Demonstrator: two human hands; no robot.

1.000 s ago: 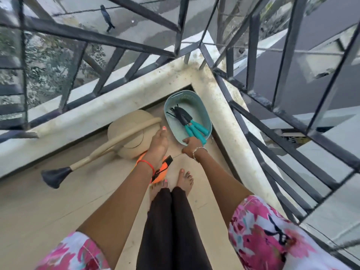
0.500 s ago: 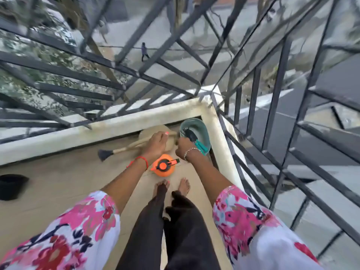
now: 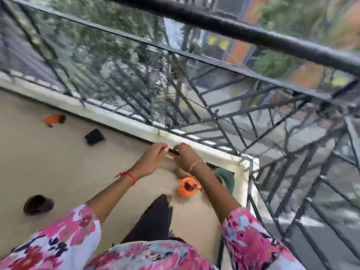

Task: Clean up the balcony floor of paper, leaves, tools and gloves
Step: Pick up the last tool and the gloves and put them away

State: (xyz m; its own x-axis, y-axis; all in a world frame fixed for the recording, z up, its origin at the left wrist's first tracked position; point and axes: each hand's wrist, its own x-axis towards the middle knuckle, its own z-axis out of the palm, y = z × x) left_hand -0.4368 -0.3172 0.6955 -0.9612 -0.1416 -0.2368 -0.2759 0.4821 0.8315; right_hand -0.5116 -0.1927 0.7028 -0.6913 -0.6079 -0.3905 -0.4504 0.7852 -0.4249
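Note:
The view is motion-blurred. My left hand (image 3: 153, 157) and my right hand (image 3: 185, 153) are raised close together in front of the pale ledge (image 3: 124, 118), fingers curled. A thin beige and dark streak shows between them; I cannot tell whether either hand holds it. Below them an orange tape measure (image 3: 186, 189) lies on the beige balcony floor (image 3: 58, 162). The teal basket (image 3: 227, 178) sits in the corner, mostly hidden behind my right forearm. A small orange object (image 3: 53, 119) and a black flat object (image 3: 94, 136) lie farther left on the floor.
A dark round object (image 3: 38, 204) lies on the floor at the left. The black metal railing (image 3: 214, 94) runs along the ledge and turns at the right corner; street and trees are far below. My dark trouser leg (image 3: 155, 219) stands beside the tape measure.
The view has swung up and to the left. Both hands have lifted away from the basket and the watering can and come together. More of the floor on the left is now seen.

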